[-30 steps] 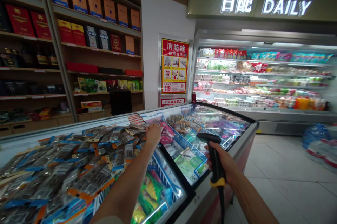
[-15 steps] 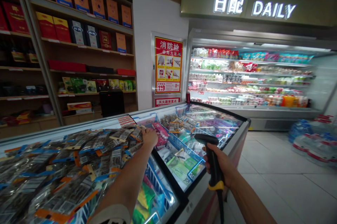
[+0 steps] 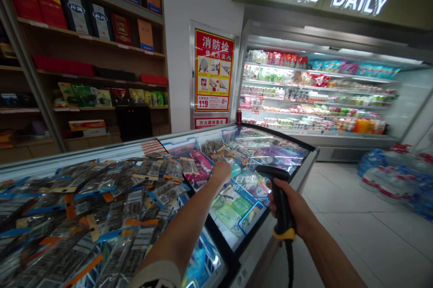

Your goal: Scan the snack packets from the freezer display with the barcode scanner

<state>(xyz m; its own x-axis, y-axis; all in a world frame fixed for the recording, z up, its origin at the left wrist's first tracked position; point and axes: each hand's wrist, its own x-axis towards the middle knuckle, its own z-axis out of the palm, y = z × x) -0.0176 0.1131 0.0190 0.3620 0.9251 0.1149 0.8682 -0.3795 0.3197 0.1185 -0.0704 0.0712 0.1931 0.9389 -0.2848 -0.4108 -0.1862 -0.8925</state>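
Note:
My left hand (image 3: pixel 222 171) reaches over the glass top of a chest freezer (image 3: pixel 237 247), at the near side of a small pile of packets (image 3: pixel 221 149). Its back faces me and its fingers are mostly hidden, so I cannot see whether it holds a packet. A large heap of clear plastic packets (image 3: pixel 111 202) with dark contents and blue and orange edges spreads to the left of my left arm. My right hand (image 3: pixel 292 204) is wrapped round the handle of a black and yellow barcode scanner (image 3: pixel 282 202), held upright by the freezer's right side, its cable hanging down.
Blue baskets (image 3: pixel 241 189) with bagged goods show through the freezer glass. A dark red can (image 3: pixel 238 117) stands at its far corner. Behind are wooden shelves (image 3: pixel 91 38) with boxes and a lit chiller (image 3: pixel 318 94). Bottled water packs (image 3: pixel 395 175) stand on the floor at right.
My left hand has moved right, from the edge of the large heap to the small pile. My right hand still grips the scanner. The view has tilted down a little.

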